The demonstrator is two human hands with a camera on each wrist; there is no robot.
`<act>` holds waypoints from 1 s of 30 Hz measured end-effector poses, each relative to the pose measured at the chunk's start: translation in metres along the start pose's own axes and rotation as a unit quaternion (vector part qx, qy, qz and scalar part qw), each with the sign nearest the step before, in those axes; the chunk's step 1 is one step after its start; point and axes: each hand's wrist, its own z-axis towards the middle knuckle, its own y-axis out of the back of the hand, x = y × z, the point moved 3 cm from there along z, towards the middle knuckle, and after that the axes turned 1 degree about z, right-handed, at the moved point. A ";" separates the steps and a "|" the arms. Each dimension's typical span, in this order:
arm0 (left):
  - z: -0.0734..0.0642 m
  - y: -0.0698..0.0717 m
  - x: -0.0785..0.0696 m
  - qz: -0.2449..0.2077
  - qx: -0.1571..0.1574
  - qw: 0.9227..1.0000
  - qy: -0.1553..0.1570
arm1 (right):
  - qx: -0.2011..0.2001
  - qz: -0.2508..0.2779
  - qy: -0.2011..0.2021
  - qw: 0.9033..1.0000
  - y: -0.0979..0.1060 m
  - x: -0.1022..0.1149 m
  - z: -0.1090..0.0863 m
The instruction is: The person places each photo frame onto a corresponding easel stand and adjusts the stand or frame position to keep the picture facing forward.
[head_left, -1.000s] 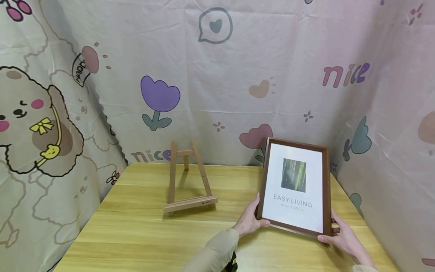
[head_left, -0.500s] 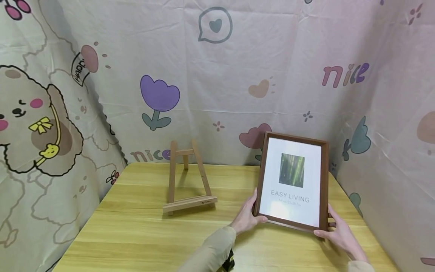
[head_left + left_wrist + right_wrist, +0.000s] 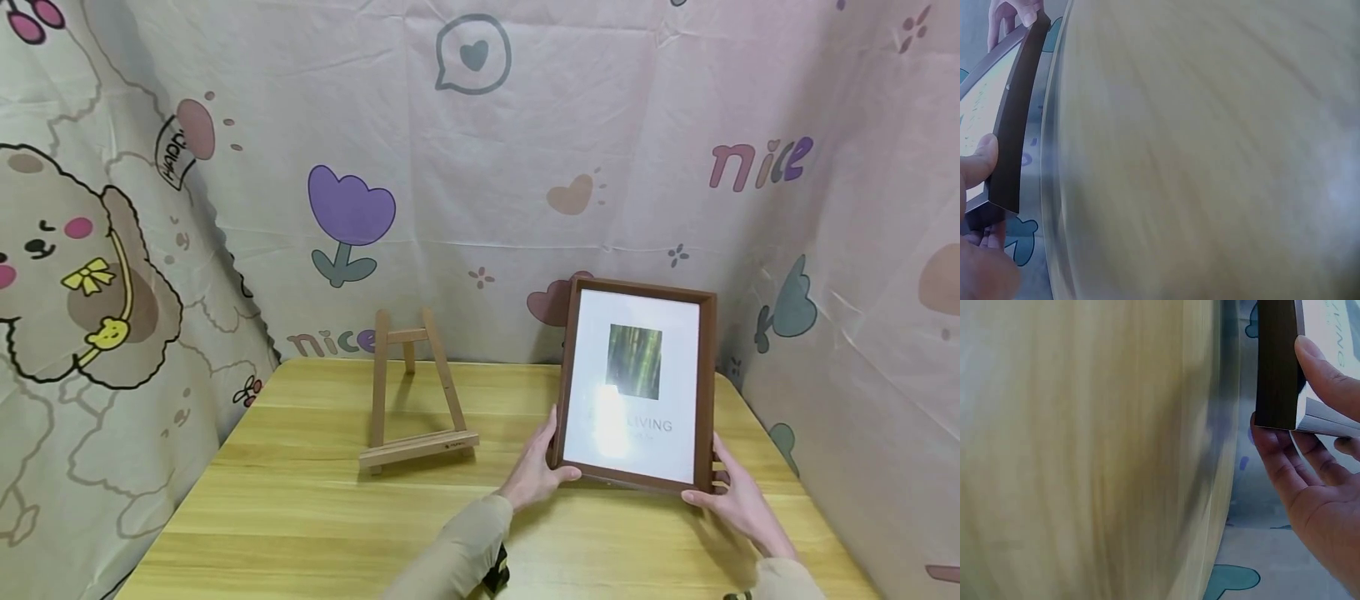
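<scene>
A brown picture frame (image 3: 637, 475) with a white mat, a small green picture and printed lettering tilts back above the right part of the table. My left hand (image 3: 534, 471) grips its lower left corner, thumb on the front and fingers around the side and back. At the lower right corner my right hand (image 3: 738, 500) pinches it the same way; in the right wrist view the thumb (image 3: 1319, 362) lies on the front edge and the fingers support the corner from below. Glare covers part of the lettering. A small wooden easel (image 3: 420, 446) stands on the table to the left of the frame.
The wood-grain table (image 3: 300, 517) ends at a patterned cloth backdrop (image 3: 465, 167) behind it. More printed cloth (image 3: 885, 375) hangs along the right side and the left side. The easel's ledge faces forward.
Both hands have carried the picture frame upward and a little to the left, tipping it slightly more upright. Glare has spread over its lettering. The easel has stayed in place.
</scene>
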 end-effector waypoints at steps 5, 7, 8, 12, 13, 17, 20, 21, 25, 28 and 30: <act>0.000 0.004 0.000 -0.006 -0.008 1.000 0.003 | -0.013 0.004 0.017 1.000 -0.002 0.001 0.005; 0.001 0.006 0.001 -0.007 -0.011 1.000 -0.001 | -0.017 0.014 0.027 0.999 -0.002 0.002 0.007; 0.001 0.007 0.001 -0.007 -0.012 1.000 -0.004 | -0.021 0.016 0.032 0.999 -0.003 0.002 0.008; 0.001 0.011 0.001 -0.007 -0.020 1.000 -0.011 | -0.029 0.023 0.049 0.998 -0.004 0.005 0.012; 0.001 0.012 0.000 -0.008 -0.022 1.000 -0.012 | -0.030 0.023 0.052 0.998 -0.004 0.006 0.013; -0.001 0.016 0.001 -0.012 -0.033 0.999 -0.015 | -0.031 0.020 0.060 0.998 -0.005 0.009 0.017; -0.002 0.018 0.002 -0.006 -0.043 0.999 -0.022 | -0.028 0.020 0.067 0.997 -0.007 0.011 0.021; -0.002 0.019 0.002 -0.004 -0.046 0.999 -0.025 | -0.027 0.021 0.069 0.997 -0.007 0.012 0.022; -0.002 0.024 0.004 0.008 -0.056 0.998 -0.034 | -0.021 0.026 0.070 0.997 -0.011 0.015 0.028; -0.003 0.028 0.005 0.010 -0.061 0.997 -0.039 | -0.018 0.028 0.068 0.997 -0.014 0.017 0.034; -0.004 0.032 0.005 0.009 -0.065 0.997 -0.040 | -0.016 0.029 0.070 0.997 -0.016 0.020 0.037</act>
